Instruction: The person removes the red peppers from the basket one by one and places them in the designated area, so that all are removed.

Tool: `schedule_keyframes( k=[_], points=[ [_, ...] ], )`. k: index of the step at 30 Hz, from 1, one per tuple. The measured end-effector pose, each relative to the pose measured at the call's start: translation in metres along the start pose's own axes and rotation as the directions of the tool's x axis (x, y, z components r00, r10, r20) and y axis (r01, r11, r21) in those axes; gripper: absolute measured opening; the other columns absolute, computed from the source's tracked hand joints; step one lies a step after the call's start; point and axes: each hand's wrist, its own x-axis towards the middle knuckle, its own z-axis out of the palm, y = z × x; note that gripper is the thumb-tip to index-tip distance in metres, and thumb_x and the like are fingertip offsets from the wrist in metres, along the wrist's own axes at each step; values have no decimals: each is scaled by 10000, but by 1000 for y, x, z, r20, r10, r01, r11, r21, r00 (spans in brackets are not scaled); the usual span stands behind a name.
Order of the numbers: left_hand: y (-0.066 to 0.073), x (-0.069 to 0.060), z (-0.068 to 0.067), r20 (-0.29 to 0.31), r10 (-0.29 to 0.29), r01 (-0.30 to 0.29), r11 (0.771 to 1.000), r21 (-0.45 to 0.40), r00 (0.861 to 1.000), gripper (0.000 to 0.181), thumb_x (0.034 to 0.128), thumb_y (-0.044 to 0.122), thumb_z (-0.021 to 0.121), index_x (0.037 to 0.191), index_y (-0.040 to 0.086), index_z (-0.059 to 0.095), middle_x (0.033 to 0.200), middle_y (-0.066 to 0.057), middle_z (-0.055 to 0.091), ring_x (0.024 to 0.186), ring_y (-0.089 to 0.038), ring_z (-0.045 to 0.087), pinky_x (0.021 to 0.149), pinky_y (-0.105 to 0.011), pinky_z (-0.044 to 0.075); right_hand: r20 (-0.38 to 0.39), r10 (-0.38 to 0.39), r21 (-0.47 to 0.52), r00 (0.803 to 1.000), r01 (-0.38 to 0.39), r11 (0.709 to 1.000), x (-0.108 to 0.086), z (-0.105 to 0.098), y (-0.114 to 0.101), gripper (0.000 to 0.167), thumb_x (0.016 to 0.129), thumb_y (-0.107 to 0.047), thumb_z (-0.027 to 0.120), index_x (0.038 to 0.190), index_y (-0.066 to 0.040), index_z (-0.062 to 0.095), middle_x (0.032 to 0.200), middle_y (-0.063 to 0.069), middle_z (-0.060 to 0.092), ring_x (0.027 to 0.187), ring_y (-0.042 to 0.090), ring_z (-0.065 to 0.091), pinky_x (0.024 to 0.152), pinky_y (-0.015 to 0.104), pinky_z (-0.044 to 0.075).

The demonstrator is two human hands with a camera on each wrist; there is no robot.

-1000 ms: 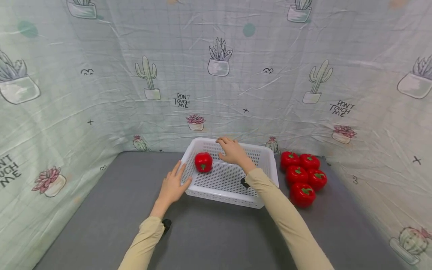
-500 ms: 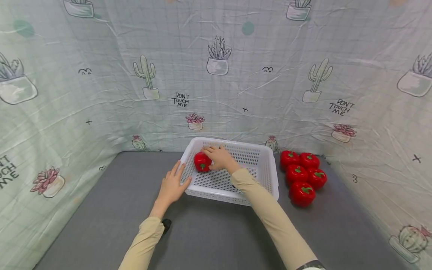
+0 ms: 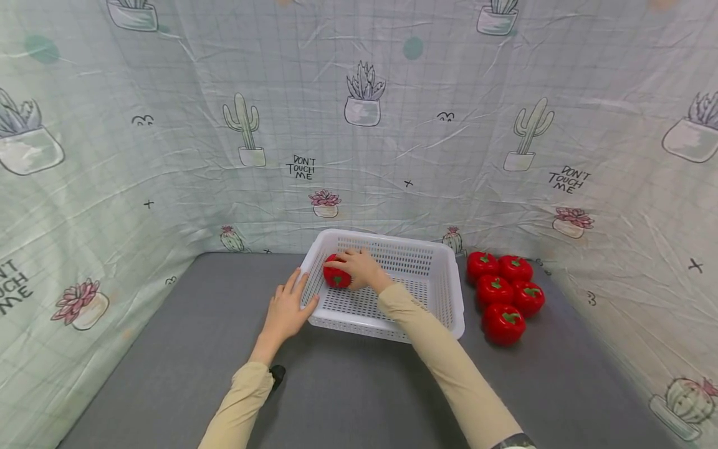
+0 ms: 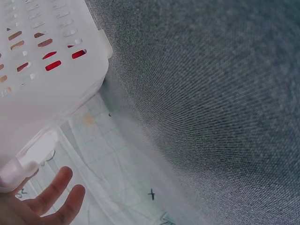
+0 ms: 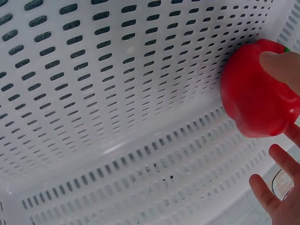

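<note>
A white perforated plastic basket [image 3: 404,299] sits on the grey table with one red bell pepper [image 3: 333,278] in its left part. My right hand [image 3: 364,269] reaches into the basket and grips this pepper. In the right wrist view, the thumb [image 5: 279,65] lies on one side of the pepper [image 5: 255,93] and a finger touches the opposite side; two other fingers stand off it. My left hand [image 3: 285,312] rests at the basket's left rim, fingers extended. In the left wrist view, its fingers [image 4: 51,190] show beside the basket [image 4: 56,89].
Several more red bell peppers [image 3: 503,324] with green stems cluster on the grey table [image 3: 359,386], right of the basket. A cactus-printed sheet [image 3: 359,162] hangs close behind the basket and along both sides.
My right hand has moved left and down inside the basket, from above its back rim to the bell pepper, and now grips it. The left hand stays at the rim.
</note>
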Motion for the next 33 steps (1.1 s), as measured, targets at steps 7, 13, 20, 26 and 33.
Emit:
schedule_keyframes(
  k=[7, 13, 20, 26, 33],
  points=[
    [-1, 0, 0, 0, -8, 8, 1000, 11, 1000, 615, 868, 427, 471, 1377, 103, 348, 1447, -121, 283, 1077, -382, 428, 792, -547, 395, 7, -30, -69, 1000, 30, 997, -1, -2, -4, 750, 688, -343, 728, 1336, -347, 350, 1311, -10, 418, 1202, 199, 382, 936, 416, 396],
    [0, 0, 0, -3, -2, 2, 1000, 17, 1000, 613, 867, 418, 485, 1373, 99, 354, 1445, -125, 289, 1077, -391, 440, 780, -553, 396, 65, -35, -240, 997, 50, 969, -4, 1, -7, 799, 663, -384, 741, 1327, -309, 303, 1348, 23, 354, 1191, 255, 413, 903, 383, 442],
    [2, -1, 0, -1, 5, -5, 1000, 10, 1000, 613, 869, 423, 475, 1374, 98, 352, 1446, -128, 289, 1076, -397, 446, 773, -558, 398, 70, -109, -393, 992, 128, 910, -9, 10, -5, 729, 716, -405, 676, 1321, -274, 290, 1337, -57, 412, 1137, 211, 434, 854, 324, 466],
    [2, 1, -1, -6, 8, -8, 1000, 6, 1000, 602, 870, 404, 482, 1373, 98, 355, 1447, -122, 288, 1072, -395, 448, 772, -549, 396, 31, -126, -352, 992, 129, 927, -15, 9, 3, 767, 679, -450, 706, 1310, -252, 319, 1304, -47, 453, 1149, 215, 437, 885, 342, 451],
    [-1, 0, 1, -17, 17, -17, 1000, 8, 1000, 601, 876, 409, 472, 1369, 86, 358, 1442, -136, 290, 1078, -409, 450, 769, -557, 393, 11, -130, -315, 991, 127, 941, -25, 6, 10, 791, 677, -524, 677, 1334, -273, 314, 1313, -30, 427, 1146, 214, 442, 887, 350, 444]
  ],
)
